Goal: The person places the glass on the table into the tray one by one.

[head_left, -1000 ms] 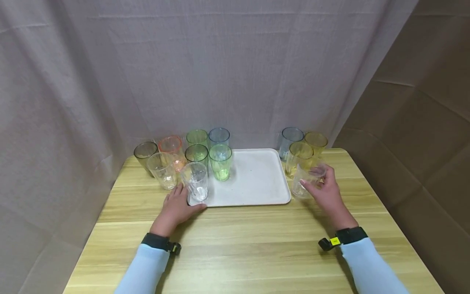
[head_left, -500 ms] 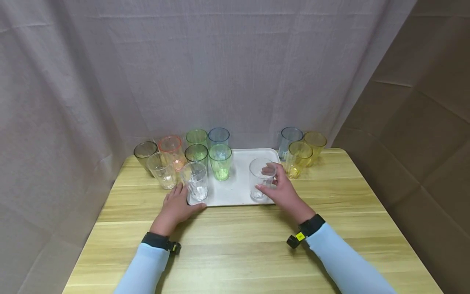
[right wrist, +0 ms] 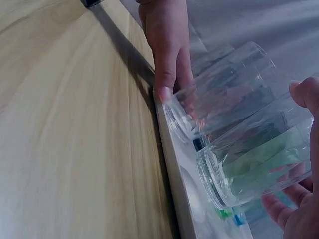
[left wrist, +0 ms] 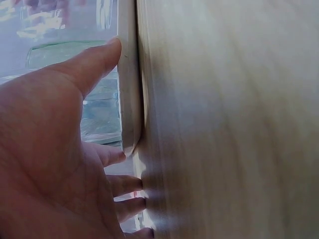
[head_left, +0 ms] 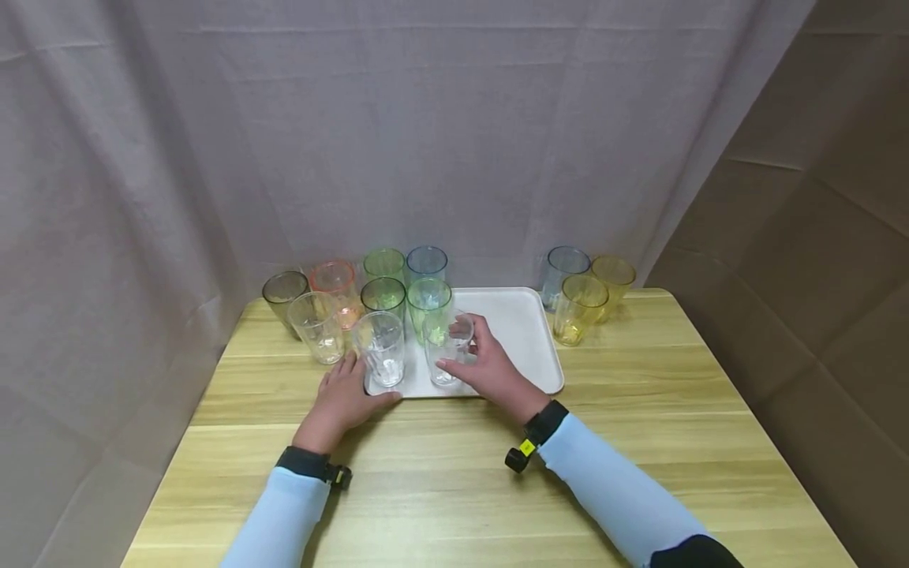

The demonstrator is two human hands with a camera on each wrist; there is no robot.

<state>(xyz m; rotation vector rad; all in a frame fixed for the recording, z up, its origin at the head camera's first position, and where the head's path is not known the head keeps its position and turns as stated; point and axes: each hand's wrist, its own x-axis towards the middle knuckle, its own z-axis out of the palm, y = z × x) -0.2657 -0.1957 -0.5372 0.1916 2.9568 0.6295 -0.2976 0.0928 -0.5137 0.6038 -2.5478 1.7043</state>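
Where the right hand (head_left: 490, 364) works: grip curled round a clear glass (head_left: 436, 353), upright over the tray's near side; whether its base touches down, I can't tell.
Left hand (head_left: 346, 401): grip spread wide, thumb pressing the near edge of the white tray (head_left: 518, 335), fingers reaching past its left corner.
Beside the held glass: another clear tumbler (head_left: 383, 351), upright on the tray.
Behind that pair: a light green glass (head_left: 429, 297) and a dark-rimmed glass (head_left: 383, 296), with a blue glass (head_left: 427, 260) farther back.
Left of the tray: dark, orange and clear cups (head_left: 317, 327) crowd the worktop (head_left: 440, 489).
Right side: two yellow cups (head_left: 579, 309), well apart from the hands.
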